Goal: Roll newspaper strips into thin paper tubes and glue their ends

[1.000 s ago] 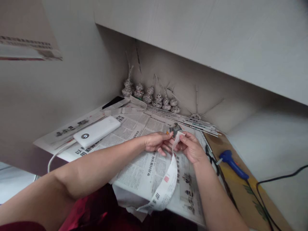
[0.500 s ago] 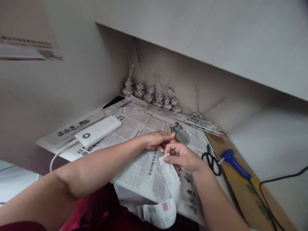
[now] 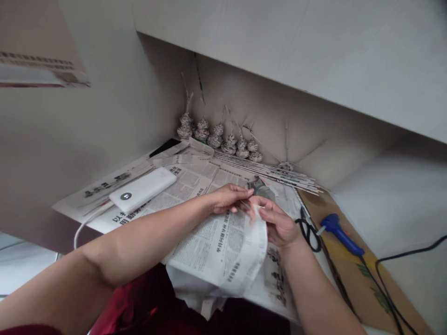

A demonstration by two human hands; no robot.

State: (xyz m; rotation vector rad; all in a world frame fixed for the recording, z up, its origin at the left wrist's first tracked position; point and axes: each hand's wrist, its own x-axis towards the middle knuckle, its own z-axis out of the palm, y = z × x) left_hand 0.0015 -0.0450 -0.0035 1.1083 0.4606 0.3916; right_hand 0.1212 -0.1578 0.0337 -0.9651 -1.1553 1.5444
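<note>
My right hand (image 3: 275, 222) pinches the upper end of a long newspaper strip (image 3: 249, 253) between thumb and fingers. The strip, blurred by motion, hangs down and curls left over the table's front edge. Just left of it, my left hand (image 3: 228, 198) is closed in a pinch, its fingertips almost meeting the right hand's. A thin pale line shows between the two hands; what the left fingers grip is too small to make out. Both hands are above newspaper sheets (image 3: 195, 237) spread over the table.
Several woven paper gourd shapes (image 3: 229, 144) line the back wall beside a bundle of thin rolled paper sticks (image 3: 268, 172). A white power bank (image 3: 143, 190) with a cable lies left. Black-handled scissors (image 3: 309, 235) and a blue glue gun (image 3: 344, 236) on cardboard (image 3: 365, 284) lie right.
My right hand has moved slightly up and turned. The newspaper strip has swung and its lower curl has opened out to the left. My left hand has barely moved.
</note>
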